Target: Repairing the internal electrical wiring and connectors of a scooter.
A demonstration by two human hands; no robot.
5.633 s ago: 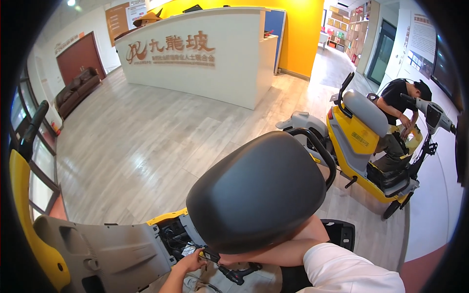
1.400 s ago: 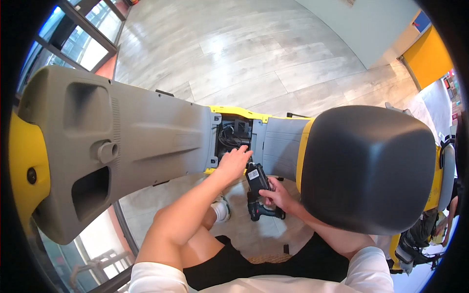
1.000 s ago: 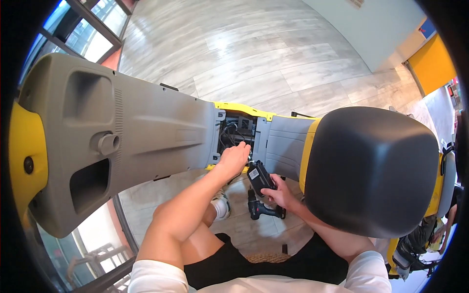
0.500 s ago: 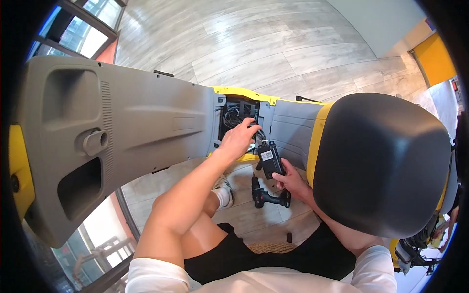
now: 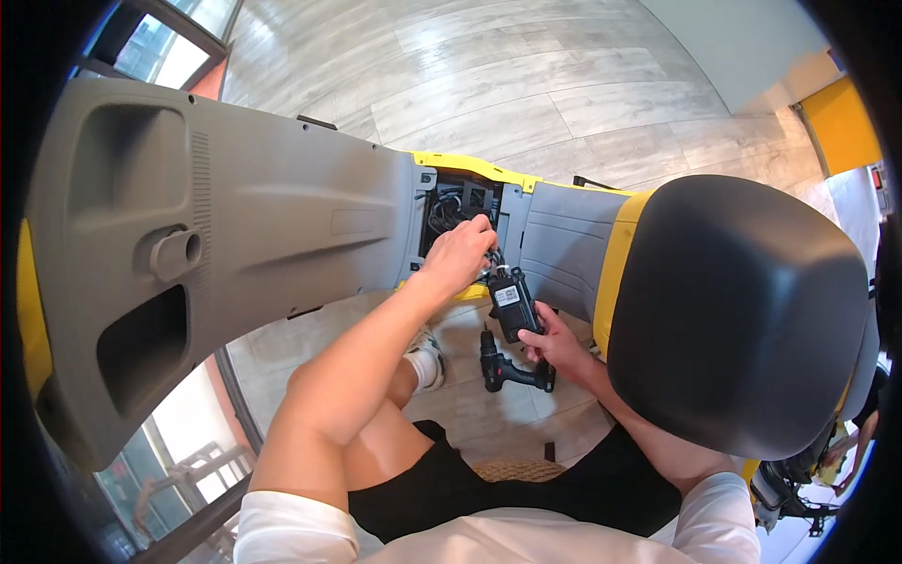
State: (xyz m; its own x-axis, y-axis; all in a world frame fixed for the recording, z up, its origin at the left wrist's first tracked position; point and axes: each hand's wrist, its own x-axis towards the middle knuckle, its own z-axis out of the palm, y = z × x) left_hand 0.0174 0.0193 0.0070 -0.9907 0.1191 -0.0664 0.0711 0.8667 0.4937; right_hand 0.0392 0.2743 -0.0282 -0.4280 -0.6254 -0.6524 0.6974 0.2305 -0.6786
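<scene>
My right hand (image 5: 561,344) grips the lower end of a black box-shaped controller (image 5: 513,320) with a white label on its face. Black cables (image 5: 496,258) run from the controller's top end toward an open compartment (image 5: 460,193) in a scooter body. My left hand (image 5: 458,258) is bent over those cables at the compartment's near edge, its fingers drawn together around them. Its fingertips are partly hidden. More looped black wires (image 5: 445,212) lie inside the compartment.
A grey front panel (image 5: 282,197) with pockets extends left, and a black seat (image 5: 738,310) rises at right. Yellow trim (image 5: 479,166) borders the compartment. On the wood-look floor below lies a black cordless drill (image 5: 505,369), near my foot (image 5: 427,360).
My left hand's fingers have closed in lower, nearer the controller's cable end. The controller has shifted slightly left in my right hand. The whole view has moved a little.
</scene>
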